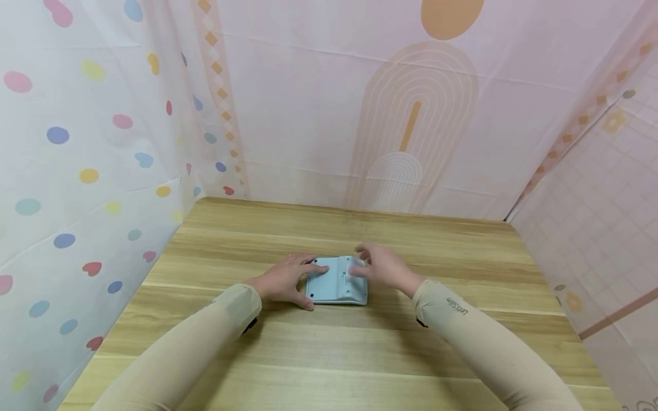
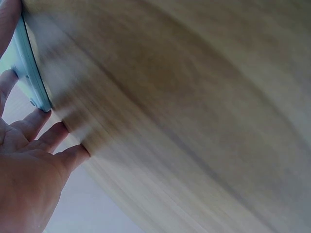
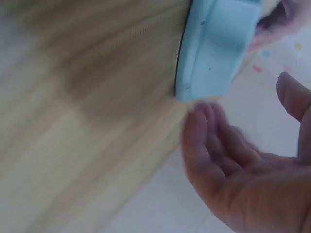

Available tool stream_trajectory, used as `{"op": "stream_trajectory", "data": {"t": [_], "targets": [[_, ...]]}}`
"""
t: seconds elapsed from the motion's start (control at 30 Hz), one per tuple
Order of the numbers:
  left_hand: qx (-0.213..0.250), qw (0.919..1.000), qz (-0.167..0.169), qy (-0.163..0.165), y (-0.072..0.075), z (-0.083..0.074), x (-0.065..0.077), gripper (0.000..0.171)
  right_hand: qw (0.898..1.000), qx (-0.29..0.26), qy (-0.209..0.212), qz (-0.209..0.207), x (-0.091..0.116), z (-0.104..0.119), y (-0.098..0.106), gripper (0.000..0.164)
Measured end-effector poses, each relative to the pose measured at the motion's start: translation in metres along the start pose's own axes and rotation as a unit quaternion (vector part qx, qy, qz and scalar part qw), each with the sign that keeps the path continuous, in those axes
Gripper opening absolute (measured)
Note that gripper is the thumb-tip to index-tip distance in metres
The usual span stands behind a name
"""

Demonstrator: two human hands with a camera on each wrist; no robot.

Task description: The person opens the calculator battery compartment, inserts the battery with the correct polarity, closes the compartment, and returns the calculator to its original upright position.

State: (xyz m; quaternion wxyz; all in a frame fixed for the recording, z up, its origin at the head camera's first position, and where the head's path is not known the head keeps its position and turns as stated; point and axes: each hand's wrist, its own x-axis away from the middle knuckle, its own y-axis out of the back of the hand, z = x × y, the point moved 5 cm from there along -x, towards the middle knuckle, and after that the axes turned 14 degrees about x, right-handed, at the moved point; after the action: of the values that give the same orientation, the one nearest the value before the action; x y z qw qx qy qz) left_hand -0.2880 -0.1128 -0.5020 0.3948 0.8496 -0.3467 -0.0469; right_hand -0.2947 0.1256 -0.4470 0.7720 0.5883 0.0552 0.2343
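Note:
A light-blue calculator [image 1: 323, 286] lies face down on the wooden table, its back showing small dark feet and a raised ridge along the right side. My left hand [image 1: 281, 279] holds its left end, thumb at the near edge and index finger on the back. In the left wrist view another fingertip touches the corner of the calculator [image 2: 33, 68], and two more rest on the table. Just over the right end hovers my right hand [image 1: 386, 268], fingers loosely bent and holding nothing. The right wrist view shows those fingers, blurred, apart from the calculator [image 3: 221, 51].
The wooden table [image 1: 319, 354] stretches out around the calculator. A patterned curtain [image 1: 308, 114] hangs behind its far edge, with a dotted curtain [image 1: 103, 217] at the left and a checked one [image 1: 606, 217] at the right.

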Motion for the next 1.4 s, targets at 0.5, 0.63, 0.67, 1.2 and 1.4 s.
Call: {"op": "stream_trajectory", "data": {"t": [0.5,0.63,0.67,1.2,1.4], "targets": [[-0.004,1.0000,-0.007,0.000,0.000,0.002,0.002,0.095,0.937,-0.266,-0.160,0.160,0.012,-0.042,-0.021,0.066],[-0.002,1.0000,-0.006,0.002,0.000,0.002,0.002,0.095,0.943,-0.240,-0.158,0.168,0.006,-0.037,-0.021,0.058],[-0.002,1.0000,-0.006,0.003,0.000,0.002,0.002,0.095,0.945,-0.232,-0.158,0.170,0.005,-0.036,-0.021,0.056],[-0.008,1.0000,0.001,0.002,0.000,0.002,-0.001,0.095,0.956,-0.166,-0.167,0.178,-0.009,-0.020,-0.019,0.058],[-0.007,1.0000,0.004,0.003,0.001,0.001,0.001,0.094,0.958,-0.156,-0.171,0.170,-0.012,-0.020,-0.022,0.053]]}}
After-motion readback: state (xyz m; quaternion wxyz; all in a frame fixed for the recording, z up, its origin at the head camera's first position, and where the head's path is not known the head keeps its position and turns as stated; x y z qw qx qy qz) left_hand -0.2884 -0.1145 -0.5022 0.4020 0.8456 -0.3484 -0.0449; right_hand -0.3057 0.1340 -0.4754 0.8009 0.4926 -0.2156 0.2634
